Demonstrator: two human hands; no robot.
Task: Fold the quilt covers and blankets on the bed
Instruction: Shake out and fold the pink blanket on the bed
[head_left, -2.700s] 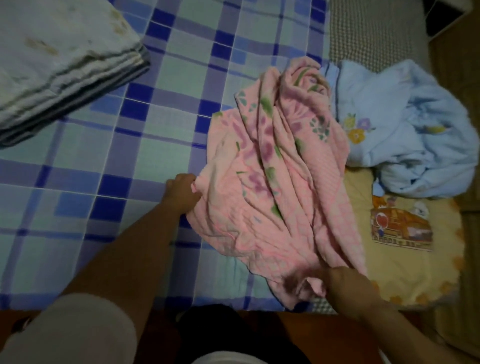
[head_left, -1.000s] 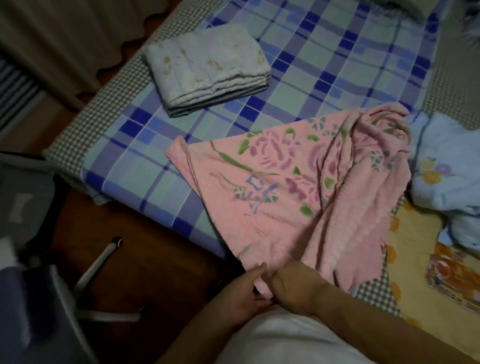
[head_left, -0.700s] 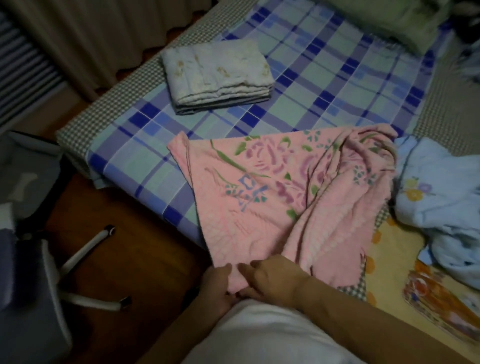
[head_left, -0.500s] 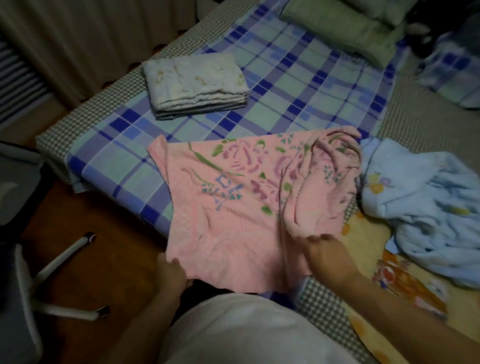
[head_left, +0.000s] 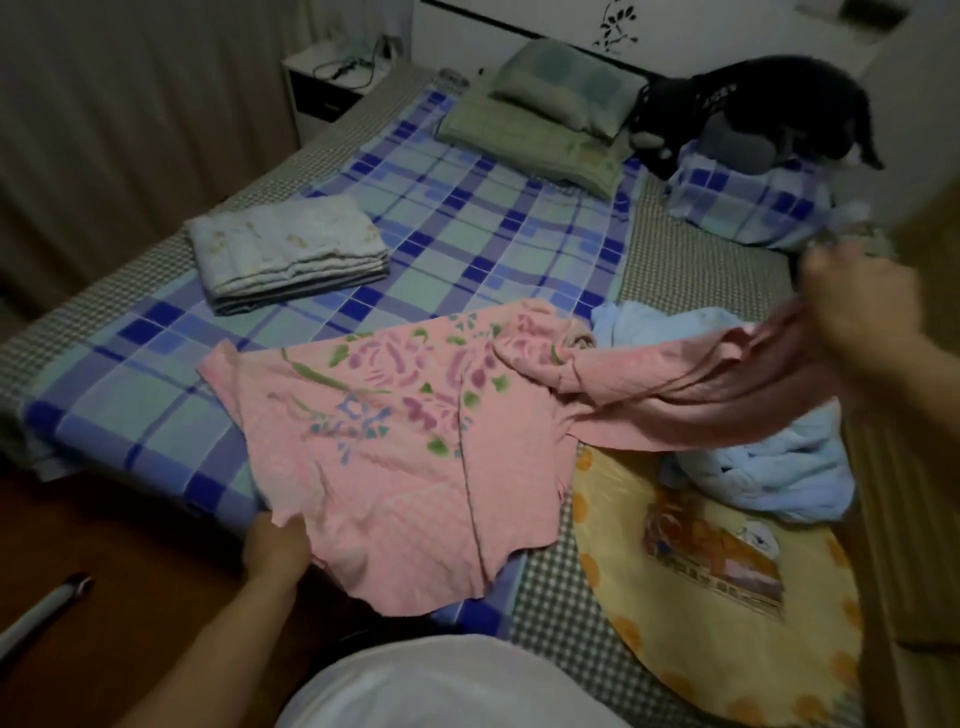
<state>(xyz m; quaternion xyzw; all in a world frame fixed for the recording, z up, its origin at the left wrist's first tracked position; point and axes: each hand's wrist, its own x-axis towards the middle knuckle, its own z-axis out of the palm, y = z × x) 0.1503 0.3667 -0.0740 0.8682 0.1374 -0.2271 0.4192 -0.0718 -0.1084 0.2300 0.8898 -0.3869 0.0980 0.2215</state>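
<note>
A pink flowered blanket (head_left: 395, 447) lies partly spread over the near edge of the bed. My left hand (head_left: 274, 545) pinches its near left corner at the bed's edge. My right hand (head_left: 862, 306), blurred, grips the blanket's other end and holds it raised at the right, so the cloth stretches in a band across a crumpled light blue blanket (head_left: 769, 467). A folded pale quilt cover (head_left: 285, 252) rests on the blue checked sheet (head_left: 467, 234) at the left.
A round yellow mat (head_left: 675, 597) with a picture lies at the near right. Green pillows (head_left: 550, 119), a dark plush toy (head_left: 737, 114) and a blue checked pillow (head_left: 748, 202) sit at the head. A white nightstand (head_left: 332, 88) stands beyond. Wooden floor (head_left: 119, 571) is at the left.
My right hand has lifted and pulled the blanket's right end far out to the right. My left hand has kept the near corner. The view has risen to take in the bed's head.
</note>
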